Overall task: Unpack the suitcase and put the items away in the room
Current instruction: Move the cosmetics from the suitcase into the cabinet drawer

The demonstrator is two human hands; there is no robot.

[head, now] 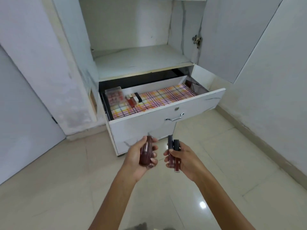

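Head view: both hands hover over the tiled floor (pixel 66 180), just short of the open drawer (pixel 141 123), with free space between them and its front edge. The left hand (pixel 137 156) curls its fingers round a bunch of dark red tubes (pixel 146 151), blurred, their long axis running away from the person toward the drawer. The right hand (pixel 184 158) pinches two slim tubes (pixel 176 146) side by side, dark caps pointing at the drawer and red ends toward the wrist.

Inside the drawer, a plaid liner (pixel 166 97) lies bare across the middle and right. A clear box (pixel 114 95) sits in the left rear corner, with a row of small sticks (pixel 134 98) just beside it. The handle (pixel 175 117) juts from the front panel. An open cabinet door (pixel 232 39) stands to the right.
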